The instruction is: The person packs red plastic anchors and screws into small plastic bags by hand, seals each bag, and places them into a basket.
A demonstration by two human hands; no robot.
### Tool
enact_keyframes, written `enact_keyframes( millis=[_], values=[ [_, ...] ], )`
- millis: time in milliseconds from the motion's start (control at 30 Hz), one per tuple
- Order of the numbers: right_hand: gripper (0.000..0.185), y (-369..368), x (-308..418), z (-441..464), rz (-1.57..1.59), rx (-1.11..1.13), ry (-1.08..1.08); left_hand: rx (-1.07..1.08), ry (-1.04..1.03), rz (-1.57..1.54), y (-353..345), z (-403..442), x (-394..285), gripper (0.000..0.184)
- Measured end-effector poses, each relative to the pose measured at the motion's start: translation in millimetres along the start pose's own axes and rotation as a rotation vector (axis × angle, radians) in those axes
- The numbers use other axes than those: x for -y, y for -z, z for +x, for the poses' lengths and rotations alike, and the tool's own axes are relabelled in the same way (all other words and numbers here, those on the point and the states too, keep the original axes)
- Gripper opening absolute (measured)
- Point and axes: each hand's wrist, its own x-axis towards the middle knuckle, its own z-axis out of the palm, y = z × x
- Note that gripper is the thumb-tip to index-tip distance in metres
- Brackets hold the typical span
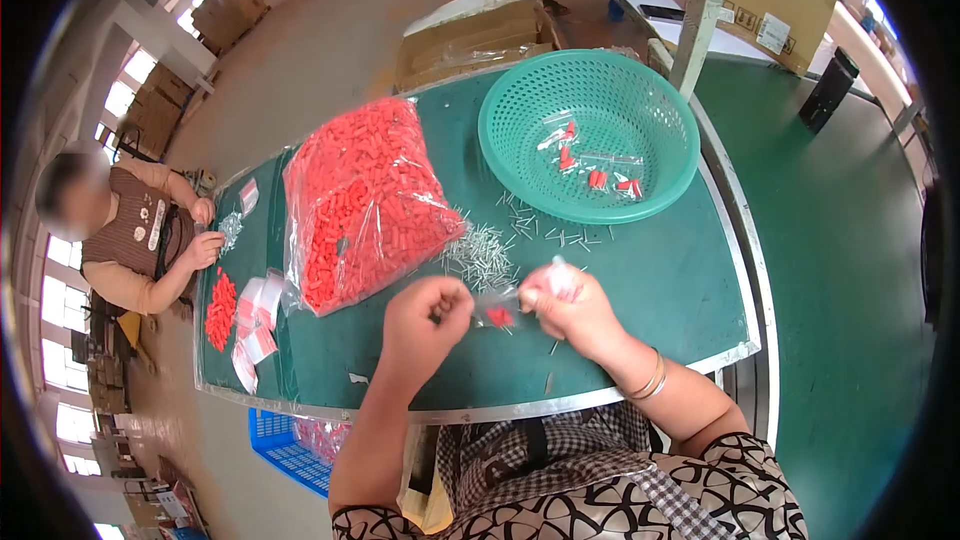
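Note:
Between my hands is a small clear zip bag (497, 314) with red plugs inside. My left hand (430, 325) is closed, its curled fingers at the bag's left edge. The fingers of my right hand (575, 310) pinch the bag's right edge. Something whitish and pink, perhaps more small bags, shows in the right palm; I cannot make it out fully. Just beyond my hands lies a loose pile of metal screws (478, 258). A large clear bag full of red plugs (370, 205) rests to the left of the pile.
A green plastic basket (588, 202) holding several small filled bags stands at the back right. At the left end, a co-worker (150, 230) handles small parts near red plugs (220, 310) and flat bags (258, 325). A blue crate (285, 455) sits below the table edge.

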Motion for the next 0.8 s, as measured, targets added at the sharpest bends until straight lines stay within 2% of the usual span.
enact_keyframes(
  millis=[100, 167, 300, 400, 500, 733, 800],
  values=[
    [0.016, 10.2, 0.3, 7.4, 0.302, -0.006, 0.041, -0.091, 0.029, -0.324, -4.8, 42.3, -26.2, 0.004],
    [0.017, 11.0, -2.1, 9.9, 0.355, 0.027, 0.022, -0.137, 0.028, -0.460, -16.0, 71.8, -51.9, 0.009],
    [0.018, 11.7, -2.7, 11.5, 0.475, 0.048, 0.000, -0.187, -0.110, -0.565, -32.5, 90.0, -62.9, 0.022],
    [0.017, 8.8, 0.6, 7.7, 0.335, 0.050, -0.038, -0.113, -0.123, -0.180, -31.1, 61.6, -34.2, 0.014],
    [0.017, 4.1, -8.2, 6.7, 0.197, 0.068, -0.069, -0.019, -0.176, -0.032, -32.2, 33.2, -24.1, 0.012],
    [0.015, -1.5, -12.9, 5.4, -0.092, 0.120, -0.073, 0.029, -0.084, -0.042, -41.8, 12.6, -14.5, 0.013],
    [0.016, -0.2, -17.4, 4.8, -0.157, 0.127, -0.069, 0.113, -0.078, 0.024, -43.5, 11.1, -13.4, 0.012]
  ],
)
